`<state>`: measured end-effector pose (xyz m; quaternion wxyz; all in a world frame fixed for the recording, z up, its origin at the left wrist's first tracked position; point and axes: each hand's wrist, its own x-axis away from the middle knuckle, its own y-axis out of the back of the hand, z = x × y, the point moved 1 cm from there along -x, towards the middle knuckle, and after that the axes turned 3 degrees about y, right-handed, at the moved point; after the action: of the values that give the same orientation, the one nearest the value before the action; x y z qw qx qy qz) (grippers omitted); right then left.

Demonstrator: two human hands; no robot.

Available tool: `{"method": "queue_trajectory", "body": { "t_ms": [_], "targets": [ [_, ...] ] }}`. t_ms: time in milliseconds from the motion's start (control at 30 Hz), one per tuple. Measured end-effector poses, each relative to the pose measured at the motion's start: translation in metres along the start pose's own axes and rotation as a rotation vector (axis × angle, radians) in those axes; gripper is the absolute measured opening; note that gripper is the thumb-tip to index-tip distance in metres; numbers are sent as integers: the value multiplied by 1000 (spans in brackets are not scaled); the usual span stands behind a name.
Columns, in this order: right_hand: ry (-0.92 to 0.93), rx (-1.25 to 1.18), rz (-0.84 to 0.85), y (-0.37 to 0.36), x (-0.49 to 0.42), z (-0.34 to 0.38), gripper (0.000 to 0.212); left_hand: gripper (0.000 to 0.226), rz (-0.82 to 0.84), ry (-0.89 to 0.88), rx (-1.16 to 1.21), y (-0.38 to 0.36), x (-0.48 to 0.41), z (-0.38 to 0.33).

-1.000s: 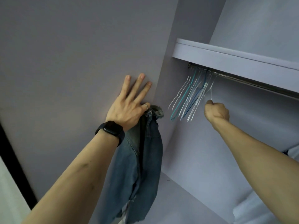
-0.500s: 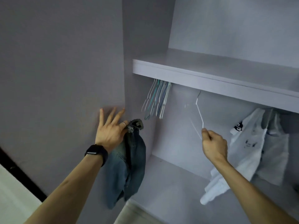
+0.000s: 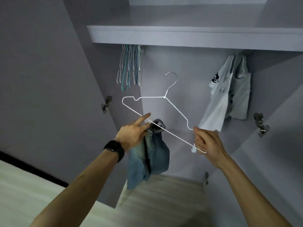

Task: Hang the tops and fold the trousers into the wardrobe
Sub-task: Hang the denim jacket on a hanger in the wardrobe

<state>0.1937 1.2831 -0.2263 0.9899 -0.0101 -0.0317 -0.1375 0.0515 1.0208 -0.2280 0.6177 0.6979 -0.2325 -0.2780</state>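
- The right hand (image 3: 208, 143) is gripping one corner of the hanger (image 3: 164, 97), with its fingers curling round the wire, well below the right half of the shelf (image 3: 180, 36).
- The hanger is tilting in the air below the middle of the shelf, and its hook is pointing up toward the shelf.
- The left hand (image 3: 132, 133) is working below the shelf's left half, clutching the bunched waist of the jeans (image 3: 152, 158) in its curled lower fingers. Its forefinger is stretching out straight and lying against the hanger's long bar.
- The jeans are dangling from that hand, well below the shelf and lower than the hanger.
- A bunch of spare hangers (image 3: 129, 68) is hanging just under the shelf's left end.
- Two tops are hanging under the shelf's right end: a white top (image 3: 219, 99) with a black print, and a grey top (image 3: 241, 95) just beside it.
- A watch (image 3: 114, 148) is sitting on the left wrist, and a ring (image 3: 145, 126) is showing on one left finger.
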Motion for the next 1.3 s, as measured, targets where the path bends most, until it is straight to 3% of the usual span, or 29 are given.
{"method": "queue_trajectory", "body": {
  "t_ms": [100, 233, 333, 433, 533, 633, 733, 800, 933, 1000, 1100, 1300],
  "targets": [
    [1, 44, 30, 11, 11, -9, 54, 32, -21, -85, 28, -11, 1, -10],
    [-26, 336, 149, 27, 14, -17, 36, 26, -118, -128, -45, -12, 2, -18],
    [-64, 415, 229, 33, 7, -18, 16, 35, -230, -218, -130, -10, 7, -28],
    [-110, 443, 211, 36, -8, -10, 19, 41, -306, -240, -178, -10, 9, -30],
    [-175, 317, 249, 34, -27, 5, 28, 36, -364, -350, -238, -10, 10, -36],
    [-221, 137, 264, 22, -46, 21, 40, 39, -288, -457, -325, -12, 12, -52],
    [-349, -127, 239, 1, -62, 36, 33, 45, -235, -452, -332, -13, 13, -61],
    [-367, -133, 163, -4, -71, 41, 29, 32, -221, -365, -331, -13, 15, -60],
    [-190, 221, -172, 12, -68, 34, 41, 22, -176, 17, -112, -13, 22, -48],
    [-145, 331, -260, 14, -55, 21, 51, 26, -112, 204, 31, -11, 20, -41],
    [-161, 422, -137, -8, -35, -3, 62, 21, -65, 344, 187, -5, 11, -42],
    [-154, 288, 28, -71, -32, -21, 63, 15, -125, 308, 246, -2, 2, -64]
  ]
}}
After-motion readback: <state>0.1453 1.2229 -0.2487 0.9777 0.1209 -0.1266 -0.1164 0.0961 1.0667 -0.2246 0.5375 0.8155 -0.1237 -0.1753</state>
